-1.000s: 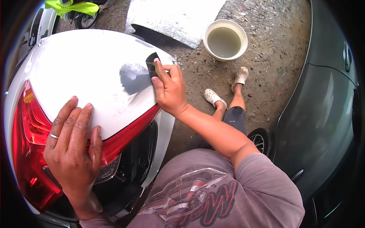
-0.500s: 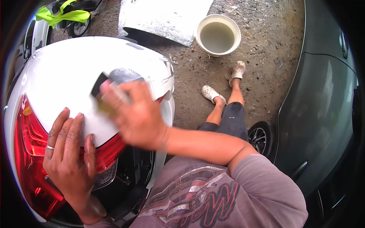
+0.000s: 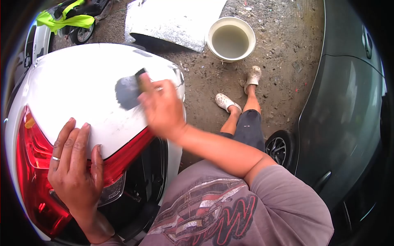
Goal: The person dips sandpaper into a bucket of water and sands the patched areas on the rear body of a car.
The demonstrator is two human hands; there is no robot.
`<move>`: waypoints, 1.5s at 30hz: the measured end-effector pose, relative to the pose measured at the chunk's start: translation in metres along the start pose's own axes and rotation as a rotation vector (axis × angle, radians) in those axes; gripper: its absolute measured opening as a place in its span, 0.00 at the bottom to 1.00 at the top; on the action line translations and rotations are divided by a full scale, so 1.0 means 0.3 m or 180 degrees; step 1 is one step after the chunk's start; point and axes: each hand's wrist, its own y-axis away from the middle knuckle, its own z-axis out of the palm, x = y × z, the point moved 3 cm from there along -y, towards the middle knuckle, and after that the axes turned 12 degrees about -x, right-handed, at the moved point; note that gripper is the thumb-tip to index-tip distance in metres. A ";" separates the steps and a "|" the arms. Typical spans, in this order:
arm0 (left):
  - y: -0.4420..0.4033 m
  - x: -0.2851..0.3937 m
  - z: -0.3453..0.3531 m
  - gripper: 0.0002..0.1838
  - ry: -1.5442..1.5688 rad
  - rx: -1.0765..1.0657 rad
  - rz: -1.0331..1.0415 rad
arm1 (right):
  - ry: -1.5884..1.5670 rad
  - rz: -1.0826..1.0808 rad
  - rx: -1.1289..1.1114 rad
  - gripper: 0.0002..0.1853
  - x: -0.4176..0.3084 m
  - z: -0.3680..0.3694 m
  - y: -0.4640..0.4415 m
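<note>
My left hand (image 3: 76, 170) lies with its fingers spread on the edge of a white car panel (image 3: 78, 86), its lower part over the red tail light (image 3: 35, 188). A ring is on one finger. My right hand (image 3: 164, 110), blurred by motion, grips what looks like a sanding block (image 3: 141, 76), with a dark end and a yellowish side. The block is held at the right side of a grey patch (image 3: 126, 94) on the white paint. Fingers cover much of the block.
A white bucket (image 3: 230, 59) of cloudy water stands on the rough ground beside a silvery sheet (image 3: 172, 20). On the right is a dark grey car (image 3: 340, 102). A motorbike with a lime-green cloth (image 3: 76, 22) is at the upper left. My feet wear pale clogs (image 3: 225, 101).
My right hand has moved right and slightly up with the sanding block, uncovering the grey patch. My left hand keeps its place on the panel. The view has shifted slightly.
</note>
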 end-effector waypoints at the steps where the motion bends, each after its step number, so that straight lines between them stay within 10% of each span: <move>1: 0.007 0.001 -0.004 0.18 -0.0002 0.0020 -0.0032 | 0.0035 0.0532 0.0011 0.29 0.107 0.036 -0.016; 9: 0.008 -0.019 0.011 0.20 0.0039 -0.0100 -0.0022 | -0.0303 -0.0738 0.0289 0.36 -0.149 -0.012 -0.007; 13: 0.022 0.005 0.005 0.19 -0.0071 0.0094 -0.0021 | -0.0014 0.0949 -0.0198 0.25 0.178 0.004 -0.049; 18: 0.026 0.006 0.027 0.23 -0.0152 0.0028 -0.0316 | -0.0957 0.1104 0.0234 0.23 0.195 -0.294 -0.023; 26: -0.250 0.337 0.388 0.56 -0.1567 -0.1675 -0.0880 | -0.1276 0.1356 0.0546 0.22 0.213 -0.804 0.006; 33: -0.495 0.432 0.775 0.58 -0.1796 -0.1919 -0.1067 | -0.1080 0.1487 0.0669 0.20 0.249 -1.263 -0.112; 40: -0.584 0.540 0.677 0.61 0.0981 -0.1986 -0.1162 | -0.0858 0.1964 0.0127 0.21 0.397 -1.766 -0.338; 45: -0.549 0.716 0.544 0.42 0.3163 -0.0922 -0.1792 | -0.0516 0.2324 -0.0849 0.20 0.405 -1.690 -0.662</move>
